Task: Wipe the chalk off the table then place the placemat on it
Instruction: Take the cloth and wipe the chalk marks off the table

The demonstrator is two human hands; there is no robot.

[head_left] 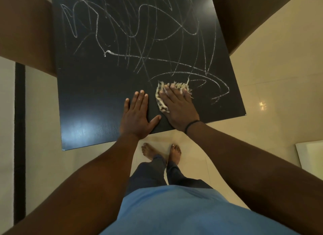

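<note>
A black square table (90, 98) carries white chalk scribbles (132, 33) over its far and right parts; the near-left area shows none. My right hand (176, 107) presses flat on a frayed checked cloth (161, 101) near the table's front edge, beside a chalk loop (215, 87). My left hand (138, 115) lies flat on the bare tabletop just left of it, fingers spread, holding nothing. No placemat is identifiable in view.
Brown upholstered seats flank the table at the left (24, 31) and the upper right (250, 16). A white flat object (311, 154) lies at the right edge on the cream tiled floor (262, 73). My bare feet (160, 152) stand at the table's front edge.
</note>
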